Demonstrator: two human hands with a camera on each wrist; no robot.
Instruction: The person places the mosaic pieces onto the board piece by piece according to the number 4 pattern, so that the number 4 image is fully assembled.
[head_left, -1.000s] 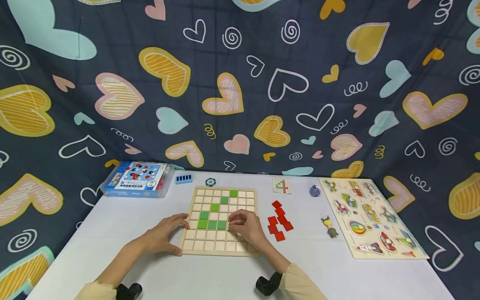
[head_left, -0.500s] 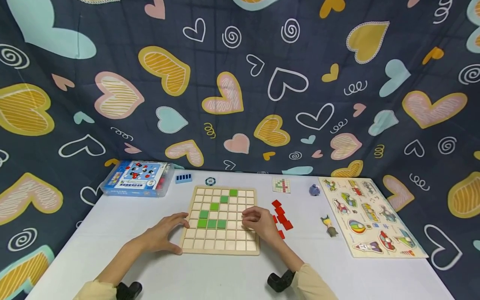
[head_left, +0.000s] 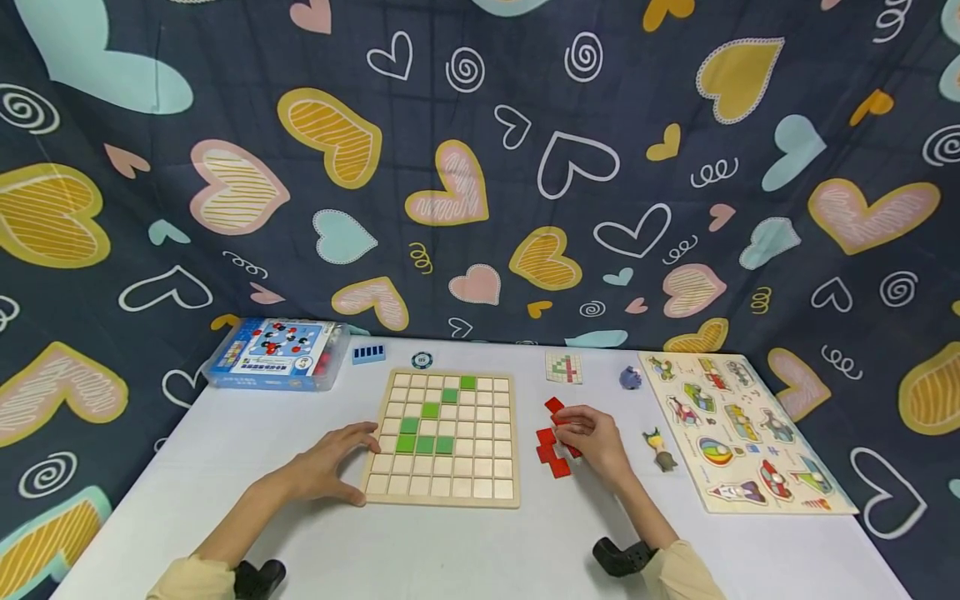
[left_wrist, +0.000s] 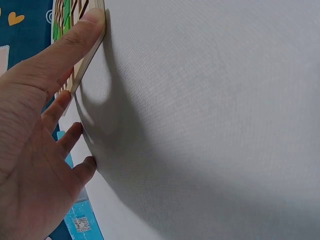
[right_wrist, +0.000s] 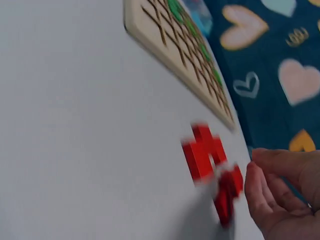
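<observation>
A wooden grid board with pale square cells and several green tiles lies in the middle of the table. My left hand rests at the board's left side, thumb near the front corner and fingertips along the edge; the left wrist view shows the thumb touching the frame. To the board's right, several red square tiles lie in a loose cluster. Over their right side is my right hand, partly covering them. Its thumb and index finger are close together, with no tile visible between them.
Behind the tiles lies a small pattern card. A picture puzzle board, a purple figure and small animal figures are at right. A plastic box, blue block and round chip stand back left.
My right hand has moved right, from the grid board to the red tiles. The left hand stays at the board's edge, and the green tiles keep their places.
</observation>
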